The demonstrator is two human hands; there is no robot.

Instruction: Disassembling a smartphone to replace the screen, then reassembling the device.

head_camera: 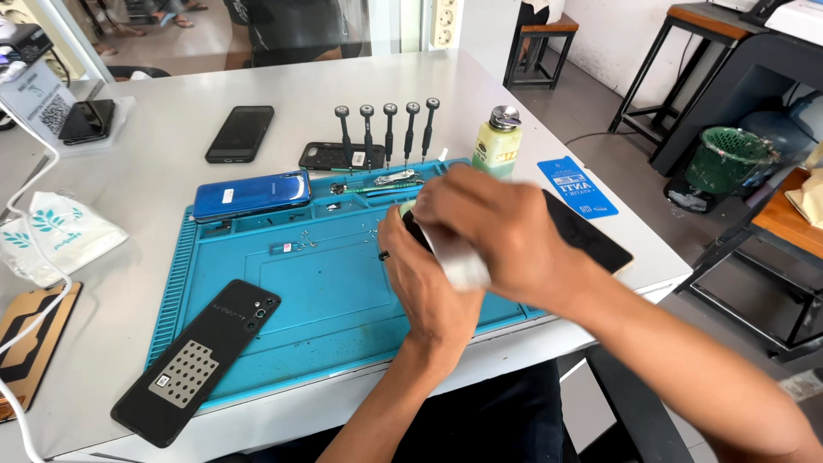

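Both hands, left (pixel 429 283) and right (pixel 493 227) (blurred), work beside blue rectangular label (pixel 577 186).

Both hands (pixel 463 249) grip a phone (pixel 591 240) over blue mat (pixel 326 291)

The right hand (pixel 497 227) covers most of a blurred white thing (pixel 459 266), so its kind and the grip on it cannot be told; the left hand (pixel 424 274) hides the dark device (pixel 591 236) beneath, and the brown panel (pixel 30 343) runs off the left edge
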